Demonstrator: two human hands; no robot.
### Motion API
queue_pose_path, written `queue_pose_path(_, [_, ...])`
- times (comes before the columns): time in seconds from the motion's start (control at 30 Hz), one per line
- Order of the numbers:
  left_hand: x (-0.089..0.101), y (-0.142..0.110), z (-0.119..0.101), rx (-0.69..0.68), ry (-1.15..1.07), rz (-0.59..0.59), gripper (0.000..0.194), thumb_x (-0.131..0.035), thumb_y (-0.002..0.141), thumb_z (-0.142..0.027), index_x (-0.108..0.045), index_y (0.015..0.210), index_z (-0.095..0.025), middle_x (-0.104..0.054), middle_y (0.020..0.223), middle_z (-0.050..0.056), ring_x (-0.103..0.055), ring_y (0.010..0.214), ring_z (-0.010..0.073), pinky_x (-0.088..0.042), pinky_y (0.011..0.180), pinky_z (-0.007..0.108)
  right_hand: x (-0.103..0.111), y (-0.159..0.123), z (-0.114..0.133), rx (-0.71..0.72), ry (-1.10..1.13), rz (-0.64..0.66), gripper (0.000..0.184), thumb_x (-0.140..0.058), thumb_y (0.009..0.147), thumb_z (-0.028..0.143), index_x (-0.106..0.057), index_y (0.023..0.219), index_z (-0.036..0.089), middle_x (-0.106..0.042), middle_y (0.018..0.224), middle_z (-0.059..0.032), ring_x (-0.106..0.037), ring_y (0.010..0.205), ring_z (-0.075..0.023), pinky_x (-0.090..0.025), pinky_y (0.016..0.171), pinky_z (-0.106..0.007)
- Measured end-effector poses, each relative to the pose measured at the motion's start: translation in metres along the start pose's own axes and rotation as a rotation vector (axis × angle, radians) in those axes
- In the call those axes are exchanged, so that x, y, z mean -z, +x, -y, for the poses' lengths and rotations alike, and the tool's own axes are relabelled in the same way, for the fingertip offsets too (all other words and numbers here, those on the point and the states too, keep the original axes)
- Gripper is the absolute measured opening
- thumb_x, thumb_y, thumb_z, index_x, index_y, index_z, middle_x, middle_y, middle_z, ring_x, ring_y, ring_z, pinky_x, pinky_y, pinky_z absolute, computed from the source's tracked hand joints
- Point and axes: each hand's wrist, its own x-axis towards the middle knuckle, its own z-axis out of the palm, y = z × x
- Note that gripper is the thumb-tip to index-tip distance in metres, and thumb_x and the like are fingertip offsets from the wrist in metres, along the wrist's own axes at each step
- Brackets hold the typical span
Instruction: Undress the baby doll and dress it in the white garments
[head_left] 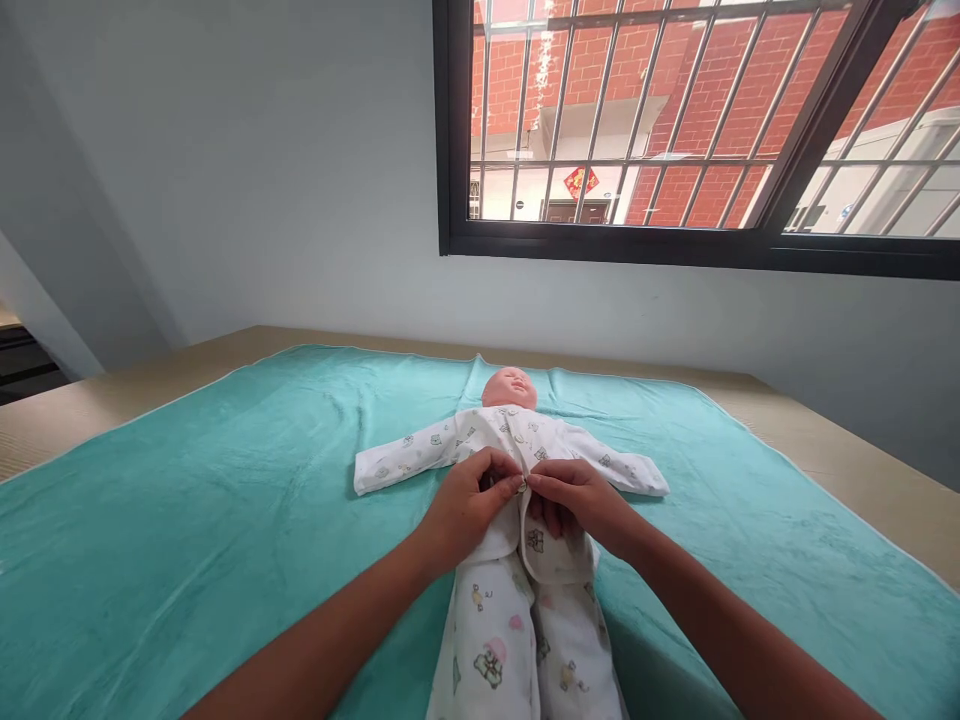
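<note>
A baby doll (510,386) lies on its back on a teal blanket (187,520), arms spread out. It wears a white printed top (450,440) and matching trousers (495,640). My left hand (469,505) and my right hand (577,500) meet at the doll's middle. Both hands pinch the front edges of the top around a small metal snap (523,485). The fingers of both are closed on the fabric.
The blanket covers a tan mattress or platform (862,460) set against a grey wall. A barred window (697,120) is high on the wall, with a red brick building outside. A dark opening (22,360) shows at the far left.
</note>
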Motion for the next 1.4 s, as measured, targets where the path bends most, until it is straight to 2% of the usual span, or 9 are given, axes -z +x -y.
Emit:
queue_pose_path(0.17, [-0.003,0.001,0.001,0.014,0.045,-0.042,0.014,-0.059,0.087,-0.033,-0.062,0.087,-0.019,-0.061,0.078,-0.001,-0.053,0.073,0.0142,-0.042,0.068,0.025,0.003,0.000,0.005,-0.012,-0.027,0.032,0.036,-0.053,0.090,0.042,-0.061,0.067,0.015,-0.059,0.056,0.0012,-0.052,0.046,-0.0088,-0.036,0.044,-0.020])
queue_pose_path(0.37, [-0.003,0.002,0.001,0.005,0.090,-0.057,0.017,-0.057,0.087,-0.035,-0.062,0.087,-0.019,-0.063,0.079,0.000,-0.054,0.074,0.0150,-0.043,0.068,0.026,0.006,0.001,0.006,-0.055,-0.024,0.079,0.027,-0.055,0.087,0.038,-0.060,0.074,0.016,-0.060,0.058,0.0016,-0.055,0.047,-0.0095,-0.040,0.042,-0.019])
queue_pose_path(0.5, [-0.003,0.002,0.001,-0.005,0.107,-0.052,0.015,-0.056,0.087,-0.033,-0.062,0.087,-0.019,-0.063,0.078,0.000,-0.053,0.072,0.0145,-0.042,0.066,0.025,0.005,0.002,0.006,-0.090,-0.037,0.041,0.023,-0.063,0.083,0.040,-0.058,0.080,0.018,-0.060,0.056,0.0036,-0.055,0.045,-0.0094,-0.042,0.041,-0.019])
queue_pose_path(0.73, [-0.001,0.001,0.003,-0.011,0.170,-0.062,0.017,-0.056,0.088,-0.034,-0.063,0.086,-0.019,-0.066,0.078,0.000,-0.056,0.072,0.0154,-0.043,0.066,0.026,-0.002,0.006,0.002,-0.100,-0.058,-0.041,0.032,-0.070,0.077,0.048,-0.056,0.079,0.020,-0.058,0.054,0.0049,-0.051,0.040,-0.0086,-0.039,0.036,-0.019])
queue_pose_path(0.87, [-0.002,-0.001,0.001,-0.020,0.188,-0.068,0.016,-0.059,0.086,-0.035,-0.062,0.086,-0.019,-0.064,0.076,0.000,-0.055,0.068,0.0142,-0.042,0.062,0.025,-0.005,0.004,0.000,-0.074,-0.087,-0.062,0.031,-0.067,0.079,0.048,-0.054,0.078,0.020,-0.055,0.051,0.0056,-0.047,0.039,-0.0074,-0.035,0.036,-0.018])
queue_pose_path(1.0, [-0.004,-0.002,0.001,-0.063,0.224,-0.091,0.011,-0.053,0.090,-0.028,-0.059,0.086,-0.020,-0.064,0.077,-0.001,-0.056,0.069,0.0142,-0.042,0.064,0.026,-0.006,0.001,0.005,-0.065,-0.109,-0.032,0.029,-0.061,0.084,0.047,-0.056,0.080,0.020,-0.057,0.057,0.0041,-0.051,0.042,-0.0090,-0.038,0.038,-0.020])
queue_pose_path(1.13, [-0.005,-0.003,0.005,-0.068,0.280,-0.112,0.010,-0.053,0.088,-0.025,-0.060,0.094,-0.021,-0.065,0.079,-0.001,-0.057,0.071,0.0156,-0.043,0.066,0.027,-0.007,0.002,0.008,-0.022,-0.164,-0.046,0.028,-0.055,0.088,0.047,-0.055,0.079,0.020,-0.055,0.059,0.0041,-0.050,0.042,-0.0084,-0.036,0.037,-0.020])
queue_pose_path(1.27, [-0.004,-0.003,0.009,-0.066,0.207,-0.090,0.017,-0.051,0.090,-0.027,-0.059,0.104,-0.022,-0.064,0.080,-0.001,-0.057,0.073,0.0152,-0.044,0.069,0.027,-0.006,0.004,0.006,-0.053,-0.132,-0.022,0.026,-0.055,0.088,0.046,-0.055,0.083,0.021,-0.055,0.061,0.0042,-0.050,0.042,-0.0089,-0.036,0.037,-0.021])
queue_pose_path(1.4, [-0.002,-0.004,0.012,-0.057,0.141,-0.076,0.019,-0.052,0.091,-0.029,-0.059,0.106,-0.021,-0.063,0.081,-0.001,-0.057,0.076,0.0152,-0.044,0.071,0.027,-0.004,0.004,0.004,-0.064,-0.103,-0.012,0.024,-0.057,0.087,0.044,-0.056,0.084,0.021,-0.056,0.062,0.0043,-0.050,0.042,-0.0089,-0.037,0.037,-0.021])
